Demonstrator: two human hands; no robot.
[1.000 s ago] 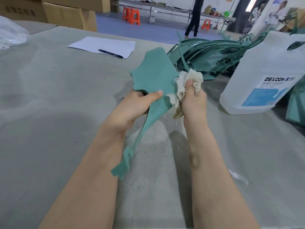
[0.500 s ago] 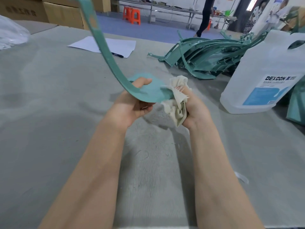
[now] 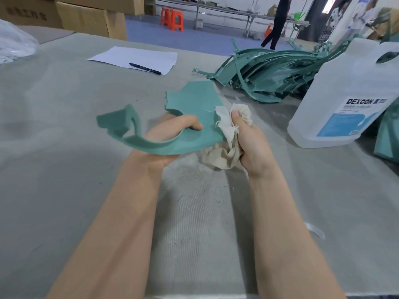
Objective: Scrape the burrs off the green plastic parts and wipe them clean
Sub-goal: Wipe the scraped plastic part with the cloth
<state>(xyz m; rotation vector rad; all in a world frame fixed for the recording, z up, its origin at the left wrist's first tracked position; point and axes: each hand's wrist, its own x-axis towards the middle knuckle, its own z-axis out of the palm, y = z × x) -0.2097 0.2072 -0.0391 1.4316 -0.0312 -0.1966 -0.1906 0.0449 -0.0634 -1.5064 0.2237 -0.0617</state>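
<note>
While both hands worked above the bench (image 3: pixel 54 169), the head view showed:

Left hand (image 3: pixel 166 139): curled round the narrow curved arm of the green plastic part (image 3: pixel 192 104), thumb on top of the part, fingers under it.
Right hand (image 3: pixel 250 139): fist closed on a wadded beige cloth (image 3: pixel 226 134), thumb pressing the cloth against the part's right edge.
Green plastic part: held in the air over the bench, between the two hands; broad flat end pointed away from the person, thin arm swept left and ended in a blurred tab.
Pile of green parts (image 3: pixel 269 72): lying on the bench, beyond the right hand, just left of the jug.
Jug (image 3: pixel 349 93): translucent white, blue-and-white label reading DEXCON, standing on the bench at the right, apart from the hands.
Paper sheet (image 3: pixel 133 58): flat on the far bench, black pen (image 3: pixel 145 68) lying on it.
Bench surface: grey, ribbed, with pale shavings scattered under the hands.
Background: cardboard boxes (image 3: pixel 86 16) far left, orange stools (image 3: pixel 172 18), a person standing (image 3: pixel 277 20) by a long table.
</note>
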